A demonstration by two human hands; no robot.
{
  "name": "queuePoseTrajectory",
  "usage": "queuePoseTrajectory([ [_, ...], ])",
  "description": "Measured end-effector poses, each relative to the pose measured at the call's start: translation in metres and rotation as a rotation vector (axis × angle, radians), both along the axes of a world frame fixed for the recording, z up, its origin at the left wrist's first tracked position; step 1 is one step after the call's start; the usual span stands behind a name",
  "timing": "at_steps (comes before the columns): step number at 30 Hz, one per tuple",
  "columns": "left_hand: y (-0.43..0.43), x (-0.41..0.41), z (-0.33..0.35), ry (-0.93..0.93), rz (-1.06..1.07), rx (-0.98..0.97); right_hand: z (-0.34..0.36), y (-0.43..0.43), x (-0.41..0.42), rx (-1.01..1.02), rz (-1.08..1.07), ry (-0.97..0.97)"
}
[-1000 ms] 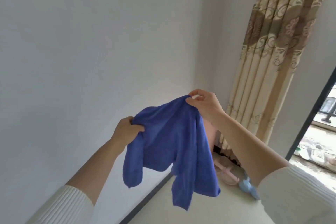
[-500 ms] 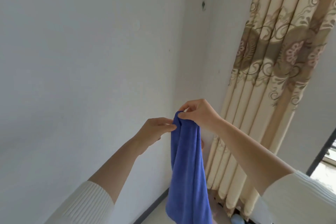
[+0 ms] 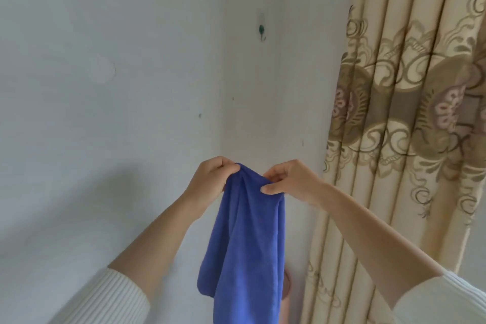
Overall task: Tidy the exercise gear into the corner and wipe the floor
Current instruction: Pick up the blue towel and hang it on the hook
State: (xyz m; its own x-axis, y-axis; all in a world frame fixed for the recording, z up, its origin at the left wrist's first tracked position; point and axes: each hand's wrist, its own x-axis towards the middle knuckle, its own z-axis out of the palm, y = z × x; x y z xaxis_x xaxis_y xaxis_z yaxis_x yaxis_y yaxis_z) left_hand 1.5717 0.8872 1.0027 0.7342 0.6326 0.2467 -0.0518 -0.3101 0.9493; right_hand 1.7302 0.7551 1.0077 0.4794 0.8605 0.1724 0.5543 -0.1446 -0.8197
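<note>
The left hand [image 3: 210, 181] and right hand [image 3: 292, 181], spread wide a second ago, are now pinching the bunched top of the blue cloth [image 3: 247, 244] close together. It is hanging below the wall hook [image 3: 261, 31], so the wiping is probably finished and the cloth is likely being hung up.

1 head-worn wide-angle view, facing wall [image 3: 105, 87], curtain [image 3: 410, 113] right, close

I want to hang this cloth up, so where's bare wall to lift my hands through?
Bare wall stretches from the left hand and right hand, gripping the cloth, up to the hook and leftward. The curtain crowds the right.
</note>
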Motion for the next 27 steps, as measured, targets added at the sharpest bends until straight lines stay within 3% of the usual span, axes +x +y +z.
queuePoseTrajectory([
  [4, 0.054, 0.045, 0.031, 0.015, 0.085, 0.11, 0.019, 0.048, 0.059, -0.057, -0.014, -0.062],
  [13, 0.119, 0.131, 0.088, -0.062, 0.19, 0.259, 0.082, 0.116, 0.156, 0.274, 0.078, 0.166],
  [18, 0.137, 0.188, 0.132, -0.115, 0.241, 0.653, 0.126, 0.147, 0.205, 0.457, 0.013, 0.169],
  [24, 0.159, 0.237, 0.204, 0.036, 0.414, 1.295, 0.193, 0.188, 0.255, 0.603, -0.102, -0.176],
  [27, 0.163, 0.252, 0.233, 0.177, 0.571, 1.49, 0.22, 0.207, 0.275, 0.563, -0.268, -0.509],
])
